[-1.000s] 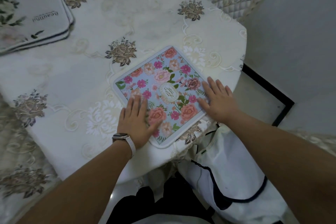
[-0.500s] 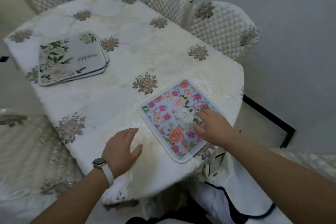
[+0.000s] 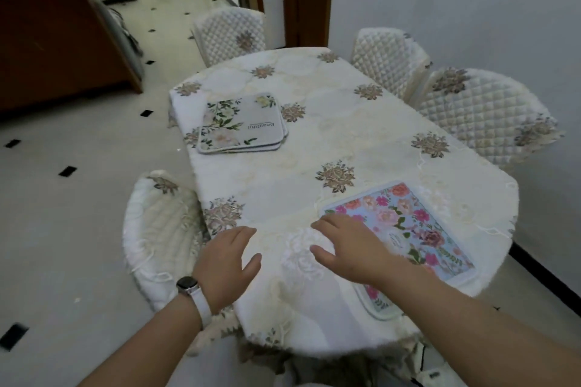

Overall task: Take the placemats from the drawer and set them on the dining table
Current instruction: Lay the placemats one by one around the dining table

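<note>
White-banded left hand and right hand are both loose and empty, low in the frame over the dining table. The right one is by the corner of the blue floral placemat, which lies flat at lower right. So one's set, I reckon, while the stack of grey floral placemats left of centre still needs dealing out.

Left hand: off the pink floral placemat, now over the bare cloth of the desk at the mat's 9 o'clock, fingers loose. Right hand: gone from the mat's 3 o'clock edge to its 9 o'clock edge, spread, holding nothing.
</note>
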Demonstrator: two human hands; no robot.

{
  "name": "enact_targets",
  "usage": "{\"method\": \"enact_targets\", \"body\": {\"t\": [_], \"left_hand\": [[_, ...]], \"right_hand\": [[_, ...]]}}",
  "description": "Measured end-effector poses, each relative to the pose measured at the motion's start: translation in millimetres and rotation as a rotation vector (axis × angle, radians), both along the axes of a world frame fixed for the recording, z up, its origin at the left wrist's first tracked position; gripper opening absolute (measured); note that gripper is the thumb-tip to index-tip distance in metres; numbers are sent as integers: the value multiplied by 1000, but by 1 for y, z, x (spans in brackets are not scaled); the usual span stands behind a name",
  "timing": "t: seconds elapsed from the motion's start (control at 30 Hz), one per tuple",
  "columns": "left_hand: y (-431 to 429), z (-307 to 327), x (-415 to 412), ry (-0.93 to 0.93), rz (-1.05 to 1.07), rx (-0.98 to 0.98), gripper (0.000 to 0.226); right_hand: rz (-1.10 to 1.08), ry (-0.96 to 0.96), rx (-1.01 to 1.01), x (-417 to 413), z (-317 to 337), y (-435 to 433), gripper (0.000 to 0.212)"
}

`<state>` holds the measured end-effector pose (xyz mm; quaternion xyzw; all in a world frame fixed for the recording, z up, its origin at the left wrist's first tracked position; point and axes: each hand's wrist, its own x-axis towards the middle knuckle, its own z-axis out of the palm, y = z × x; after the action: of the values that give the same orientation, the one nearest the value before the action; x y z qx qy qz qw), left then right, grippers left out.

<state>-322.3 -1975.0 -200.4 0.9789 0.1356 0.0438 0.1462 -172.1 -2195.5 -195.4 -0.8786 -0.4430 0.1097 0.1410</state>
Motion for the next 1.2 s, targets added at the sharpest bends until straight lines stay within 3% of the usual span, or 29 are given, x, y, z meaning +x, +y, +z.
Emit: {"method": "enact_targets", "body": {"t": [0.57,0.87,1.2], "left_hand": [[17,19,-171,-2,590,14,61],[86,12,-252,-52,664,20,60],[233,0,-379,-46,644,25,55]], "right_hand": [[453,31,98,-63,12,106,51],[534,-9,112,-134,24,199,49],[594,-91,64,-261,26,350,51]]}}
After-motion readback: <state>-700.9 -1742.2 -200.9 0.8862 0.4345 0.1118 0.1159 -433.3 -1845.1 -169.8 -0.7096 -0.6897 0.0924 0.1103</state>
